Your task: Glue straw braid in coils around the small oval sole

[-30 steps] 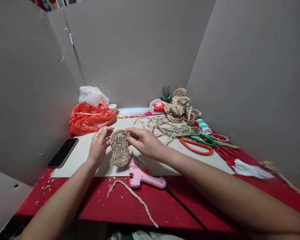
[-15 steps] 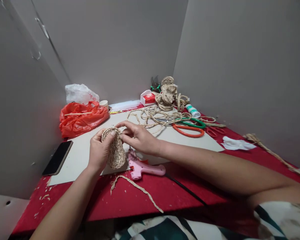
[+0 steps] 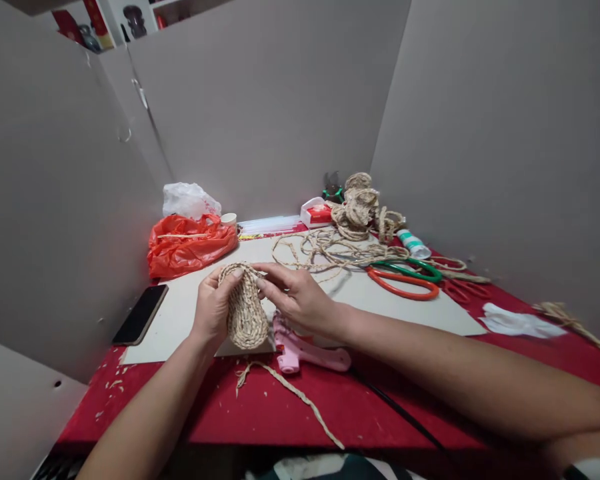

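Left hand (image 3: 213, 308) and right hand (image 3: 303, 297) pinch opposite upper edges of one straw-braid oval (image 3: 247, 319), rows already laid closely, above near edge of pale board (image 3: 177, 327); heaped straw cord (image 3: 357, 209), far right, apparently unused.

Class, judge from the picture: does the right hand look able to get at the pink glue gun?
Probably yes: the pink glue gun lies close by the right hand, its handle uncovered, though that hand touches the woven piece.

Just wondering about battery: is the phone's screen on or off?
Off, it seems: the phone shows a plain black screen, with nothing lit.
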{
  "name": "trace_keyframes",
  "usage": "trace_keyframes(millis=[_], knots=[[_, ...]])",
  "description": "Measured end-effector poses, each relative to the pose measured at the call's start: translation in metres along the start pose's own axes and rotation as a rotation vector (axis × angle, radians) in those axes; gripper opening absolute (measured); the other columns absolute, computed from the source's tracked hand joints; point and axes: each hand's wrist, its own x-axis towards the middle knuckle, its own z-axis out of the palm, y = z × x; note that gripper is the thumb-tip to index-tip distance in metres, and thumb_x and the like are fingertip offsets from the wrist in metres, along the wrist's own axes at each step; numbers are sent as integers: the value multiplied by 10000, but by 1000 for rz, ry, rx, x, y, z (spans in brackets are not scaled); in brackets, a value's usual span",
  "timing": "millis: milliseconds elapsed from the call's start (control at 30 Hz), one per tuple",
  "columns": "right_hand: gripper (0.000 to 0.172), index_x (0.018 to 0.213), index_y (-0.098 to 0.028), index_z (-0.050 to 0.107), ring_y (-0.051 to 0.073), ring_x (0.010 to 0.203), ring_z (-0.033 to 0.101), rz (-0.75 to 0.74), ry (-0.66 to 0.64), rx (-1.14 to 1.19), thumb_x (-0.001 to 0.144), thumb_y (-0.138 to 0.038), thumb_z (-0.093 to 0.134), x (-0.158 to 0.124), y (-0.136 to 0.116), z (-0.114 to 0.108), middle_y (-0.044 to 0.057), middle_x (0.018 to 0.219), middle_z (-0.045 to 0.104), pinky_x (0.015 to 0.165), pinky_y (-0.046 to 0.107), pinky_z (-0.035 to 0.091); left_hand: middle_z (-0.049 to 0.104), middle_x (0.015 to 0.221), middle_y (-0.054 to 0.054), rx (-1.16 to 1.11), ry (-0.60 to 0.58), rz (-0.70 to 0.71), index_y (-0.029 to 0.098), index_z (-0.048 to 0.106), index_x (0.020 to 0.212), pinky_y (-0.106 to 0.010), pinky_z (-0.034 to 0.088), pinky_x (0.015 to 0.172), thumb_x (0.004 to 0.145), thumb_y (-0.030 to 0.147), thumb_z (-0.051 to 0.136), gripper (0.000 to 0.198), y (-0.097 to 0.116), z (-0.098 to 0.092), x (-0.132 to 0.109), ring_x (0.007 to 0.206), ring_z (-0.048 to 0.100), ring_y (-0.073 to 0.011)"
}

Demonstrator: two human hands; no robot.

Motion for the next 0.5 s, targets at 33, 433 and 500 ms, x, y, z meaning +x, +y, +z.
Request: trace_keyframes(millis=[33, 433, 500], knots=[[287, 1169, -132, 589, 124, 680, 651, -10, 0, -7, 926, -224, 467, -1, 0, 1, 51, 847, 701, 658, 248, 510, 659, 659, 2, 0, -1, -7, 136, 663, 779, -203, 492, 529, 662, 278, 766, 210, 0, 0, 0, 527, 592, -98], [357, 1258, -147, 550, 158, 823, 687, -65, -152, -269, 953, -213, 377, -4, 2, -1, 97, 1071, 710, 769, 280, 529, 646, 654, 12, 18, 43, -49, 150, 650, 758, -219, 468, 541, 661, 286, 753, 196, -6, -4, 4, 529, 577, -102], [347, 1241, -146, 557, 172, 837, 689, -63, -167, -313, 958, -228, 372, -4, 0, -2, 99, 1059, 715, 759, 282, 526, 646, 657, 14, 23, 45, -51, 151, 652, 760, -217, 459, 544, 659, 284, 757, 198, -7, -4, 4, 533, 574, -100]])
